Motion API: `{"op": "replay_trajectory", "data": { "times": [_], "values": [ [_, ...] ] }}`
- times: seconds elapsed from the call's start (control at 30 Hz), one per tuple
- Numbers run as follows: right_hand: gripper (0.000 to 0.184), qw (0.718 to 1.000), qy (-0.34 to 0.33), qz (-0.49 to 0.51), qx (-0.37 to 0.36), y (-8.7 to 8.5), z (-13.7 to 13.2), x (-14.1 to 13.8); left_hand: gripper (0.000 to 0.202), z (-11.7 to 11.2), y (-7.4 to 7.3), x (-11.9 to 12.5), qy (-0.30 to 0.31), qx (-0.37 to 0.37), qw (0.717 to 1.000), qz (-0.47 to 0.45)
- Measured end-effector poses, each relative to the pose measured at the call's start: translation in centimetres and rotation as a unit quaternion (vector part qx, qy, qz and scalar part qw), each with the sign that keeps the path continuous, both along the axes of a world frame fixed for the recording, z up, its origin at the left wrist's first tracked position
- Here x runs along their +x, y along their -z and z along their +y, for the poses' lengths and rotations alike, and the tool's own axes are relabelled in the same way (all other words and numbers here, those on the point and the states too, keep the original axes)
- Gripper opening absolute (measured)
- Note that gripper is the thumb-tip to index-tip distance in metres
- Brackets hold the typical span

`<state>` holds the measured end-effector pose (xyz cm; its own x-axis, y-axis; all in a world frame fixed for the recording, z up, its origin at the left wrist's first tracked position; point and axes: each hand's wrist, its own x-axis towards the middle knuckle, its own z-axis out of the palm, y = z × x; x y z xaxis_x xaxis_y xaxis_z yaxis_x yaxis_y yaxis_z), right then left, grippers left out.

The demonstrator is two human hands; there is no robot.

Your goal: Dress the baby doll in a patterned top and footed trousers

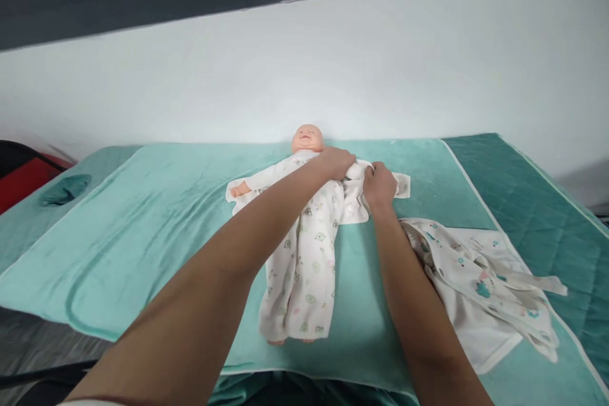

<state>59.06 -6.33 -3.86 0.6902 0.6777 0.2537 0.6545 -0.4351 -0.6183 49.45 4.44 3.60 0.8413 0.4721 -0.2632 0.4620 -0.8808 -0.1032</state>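
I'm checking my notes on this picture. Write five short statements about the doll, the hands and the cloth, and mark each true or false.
1. The doll lies with its head toward the white wall. True.
2. The left hand is at the doll's feet. False: the left hand is by its upper chest.
3. The right hand is on white cloth beside the doll. True.
4. The doll's garment is plain. False: the garment carries a small print.
5. The pile of clothes lies on the picture's right side. True.
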Motion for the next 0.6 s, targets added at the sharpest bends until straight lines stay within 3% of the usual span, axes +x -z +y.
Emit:
{"op": "replay_trajectory", "data": {
  "times": [0.27, 0.6],
  "values": [
    [0.03, 0.988, 0.025, 0.137, 0.064, 0.2, -0.1, 1.2, 0.045, 0.6, -3.2, -3.9, -0.051, 0.016, 0.998, -0.012],
    [0.034, 0.952, -0.006, 0.267, 0.15, 2.1, 0.5, 3.3, 0.037, 0.1, -4.8, -6.0, -0.076, 0.02, 0.996, -0.042]
  ]
}}
